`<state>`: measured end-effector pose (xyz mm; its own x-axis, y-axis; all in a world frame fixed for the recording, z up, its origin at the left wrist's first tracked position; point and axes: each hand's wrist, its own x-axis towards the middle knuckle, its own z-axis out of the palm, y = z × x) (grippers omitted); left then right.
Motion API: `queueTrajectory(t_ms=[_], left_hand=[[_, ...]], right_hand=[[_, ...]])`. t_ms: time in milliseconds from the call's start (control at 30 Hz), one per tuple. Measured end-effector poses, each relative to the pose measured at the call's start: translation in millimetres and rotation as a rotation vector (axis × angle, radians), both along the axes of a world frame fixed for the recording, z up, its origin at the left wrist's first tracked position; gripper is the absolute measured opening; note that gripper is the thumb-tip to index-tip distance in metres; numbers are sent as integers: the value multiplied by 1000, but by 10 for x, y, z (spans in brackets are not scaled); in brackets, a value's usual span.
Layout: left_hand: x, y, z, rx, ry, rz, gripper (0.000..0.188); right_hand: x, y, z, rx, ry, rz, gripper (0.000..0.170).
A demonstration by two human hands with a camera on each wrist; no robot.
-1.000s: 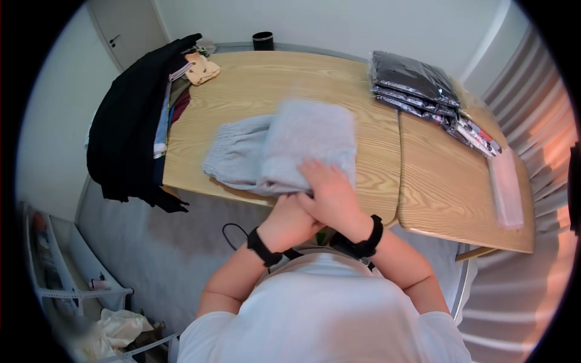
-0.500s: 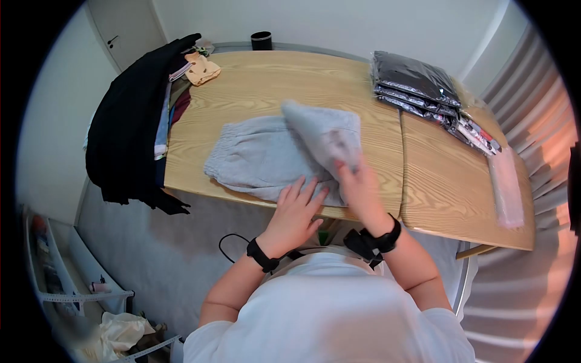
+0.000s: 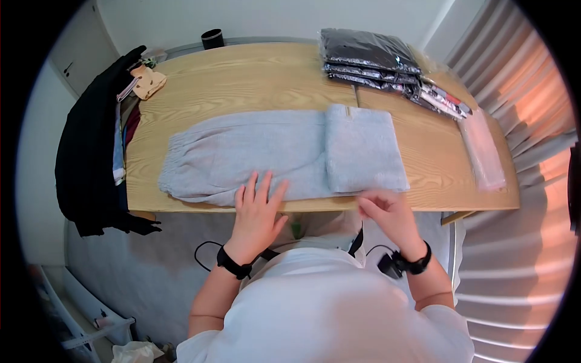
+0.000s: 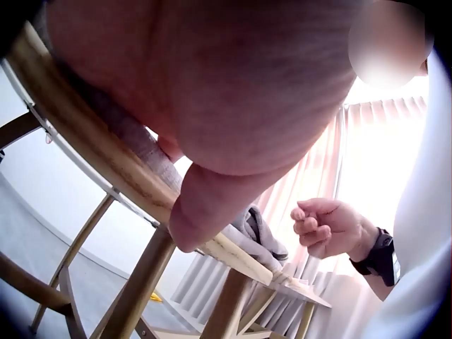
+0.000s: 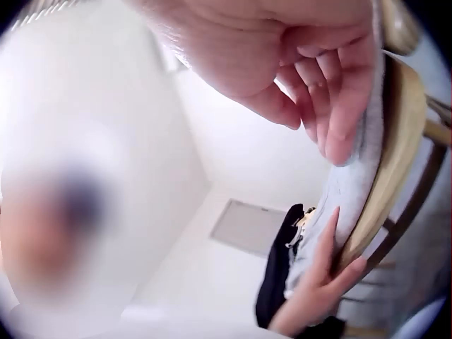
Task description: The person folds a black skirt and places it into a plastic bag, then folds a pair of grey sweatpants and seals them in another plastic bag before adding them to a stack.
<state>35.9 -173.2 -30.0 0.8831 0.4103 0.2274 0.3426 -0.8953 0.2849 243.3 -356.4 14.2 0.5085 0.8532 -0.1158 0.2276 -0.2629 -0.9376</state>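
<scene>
Light grey sweatpants [image 3: 260, 142] lie lengthwise along the front of the wooden table [image 3: 242, 78]. Their gathered elastic end [image 3: 172, 166] points left, while the right part is folded over into a flat, thicker panel [image 3: 363, 148]. My left hand [image 3: 257, 212] rests on the front edge of the fabric with straight, spread fingers. Beside the panel's front right corner is my right hand [image 3: 390, 215], its fingers loosely bent and holding nothing. In the right wrist view, the right hand's fingertips [image 5: 339, 150] are right at the grey cloth, with a gap between thumb and fingers.
A pile of clothes under a black garment [image 3: 91, 145] hangs over the left table end. Dark bagged garments [image 3: 369, 51] are stacked at the back right, near a clear plastic packet [image 3: 484, 151]. A black bin [image 3: 212, 39] stands behind the table; a curtain [image 3: 532, 181] hangs on the right.
The hands have moved apart from close together. The right hand lifted and turned the folded cloth, then let go; the sweatpants now extend farther, with a flat fold at right. The head view has shifted.
</scene>
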Motion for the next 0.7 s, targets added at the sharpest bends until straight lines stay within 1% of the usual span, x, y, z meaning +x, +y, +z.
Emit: queueTrajectory(t_ms=[33,67,133,167,233,367,433,500,567,633,700], left_hand=[[8,-4,-2,0,7,13,74],[26,-6,2,3,11,26,75],[37,-16,10,17,19,20,75],[33,-16,14,22,26,30,76],[30,-17,16,29,32,26,76],[28,-13,-6,35,26,17,75],[29,-23,-8,41,21,1,75],[41,-28,9,37,17,16,73],[52,-33,16,32,14,12,73],[55,-42,20,23,8,8,72],[61,-49,22,36,25,34,73]], right_hand=[[-105,105,134,91,-573,15,33],[-144,241,120,93,-570,-2,33],[-180,481,35,239,-1139,53,45],[-204,555,-46,245,-1142,38,45],[-207,686,-238,178,-1131,-107,50],[-88,744,-386,200,-1103,-171,46],[18,708,-324,127,-810,-273,38],[261,633,-3,101,-579,-361,35],[667,463,86,215,-169,-514,33],[942,234,267,557,204,-612,32],[1285,-94,291,665,252,-646,32]])
